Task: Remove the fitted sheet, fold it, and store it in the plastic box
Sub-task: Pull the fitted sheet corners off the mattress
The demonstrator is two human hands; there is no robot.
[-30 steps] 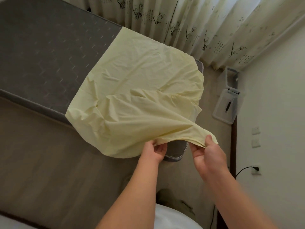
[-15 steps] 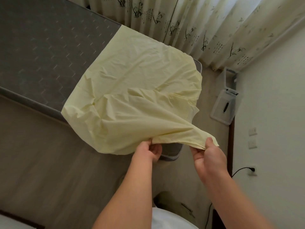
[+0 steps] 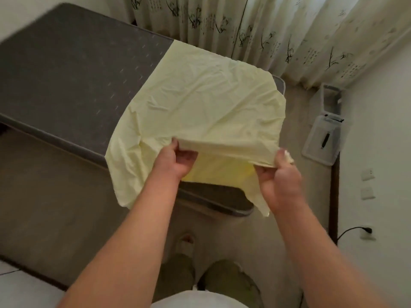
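A bedroom corner: patterned curtains (image 3: 266,30) along the far side, a white wall (image 3: 382,207) on the right, a brownish floor (image 3: 55,196) below. A grey mattress (image 3: 66,74) runs in from the left.

The left hand (image 3: 178,161) pinches the edge of the pale yellow sheet (image 3: 200,103), thumb on top and the other fingers curled beneath the cloth. The right hand (image 3: 280,181) grips the same edge further along, its fingers closed round a bunch of fabric, a bit of which sticks out above the thumb. Between the two hands the edge is pulled into a straight, taut band, lifted clear of the mattress.

Beyond the hands the sheet lies rumpled over the mattress's right end. Its left part hangs over the near side towards the floor, and a tail drops below the right hand. Beneath the lifted edge the near corner of the mattress shows bare.

On the floor by the wall, well apart from the sheet, stands the clear box (image 3: 331,88), open. Just in front of it lies its lid (image 3: 315,143), with a small black part on it. Further along the wall are two switches (image 3: 367,174) and a socket (image 3: 367,233) with a black plug in it. At the bottom, two slippers (image 3: 226,278) stand on the floor.
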